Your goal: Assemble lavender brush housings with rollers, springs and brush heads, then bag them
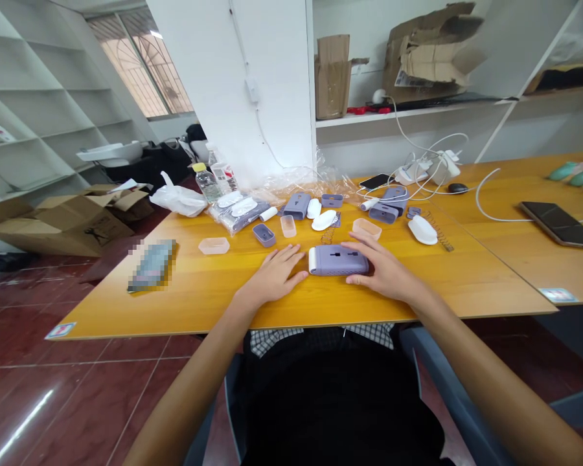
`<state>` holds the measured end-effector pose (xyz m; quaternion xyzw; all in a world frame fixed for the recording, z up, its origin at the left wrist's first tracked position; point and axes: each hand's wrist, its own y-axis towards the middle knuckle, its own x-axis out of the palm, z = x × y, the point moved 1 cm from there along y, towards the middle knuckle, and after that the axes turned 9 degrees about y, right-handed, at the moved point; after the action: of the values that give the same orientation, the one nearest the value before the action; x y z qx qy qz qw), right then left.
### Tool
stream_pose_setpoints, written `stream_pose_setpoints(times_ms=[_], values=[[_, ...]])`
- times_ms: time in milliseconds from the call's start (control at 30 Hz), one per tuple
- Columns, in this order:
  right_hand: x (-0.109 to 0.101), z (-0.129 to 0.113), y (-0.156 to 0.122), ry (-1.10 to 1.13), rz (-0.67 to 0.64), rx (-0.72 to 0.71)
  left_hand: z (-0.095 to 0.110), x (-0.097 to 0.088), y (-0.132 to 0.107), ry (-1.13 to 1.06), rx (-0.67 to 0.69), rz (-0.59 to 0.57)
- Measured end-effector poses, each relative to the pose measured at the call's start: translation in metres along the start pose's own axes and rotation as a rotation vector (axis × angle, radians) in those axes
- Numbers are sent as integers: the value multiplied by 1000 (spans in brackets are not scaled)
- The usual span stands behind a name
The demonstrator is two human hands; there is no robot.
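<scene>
A purple plastic case with a white left end and two dark slots lies on the table before me. My right hand grips its right end, thumb on the near side and fingers on the far side. My left hand lies on the table just left of the case, fingers spread and holding nothing. Beyond the hands are a small purple tray, a clear pinkish cup, a white oval piece and another clear tray. Nothing visible shows inside the case.
More purple casings, a white oval piece and a metal spring lie around. Bottles and a bagged set stand back left. White cables, a phone and a dark tablet lie right.
</scene>
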<state>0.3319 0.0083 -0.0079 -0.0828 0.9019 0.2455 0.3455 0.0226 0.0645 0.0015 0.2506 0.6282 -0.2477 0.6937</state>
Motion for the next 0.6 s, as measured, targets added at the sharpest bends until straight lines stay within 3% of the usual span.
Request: stream_pose_setpoints(times_ms=[133,233,367,600], values=[[-20,8,-17,19,-20,3,-1,0,-1,25,-41,-9],[-28,27,-30,-105,62,83,-2,3,0,29,-50,1],[-17,45,-36,-348,-15,186,-2,6,2,37,-50,-11],[-12,38,-32,-484,-153,248,1,3,1,33,-56,-45]])
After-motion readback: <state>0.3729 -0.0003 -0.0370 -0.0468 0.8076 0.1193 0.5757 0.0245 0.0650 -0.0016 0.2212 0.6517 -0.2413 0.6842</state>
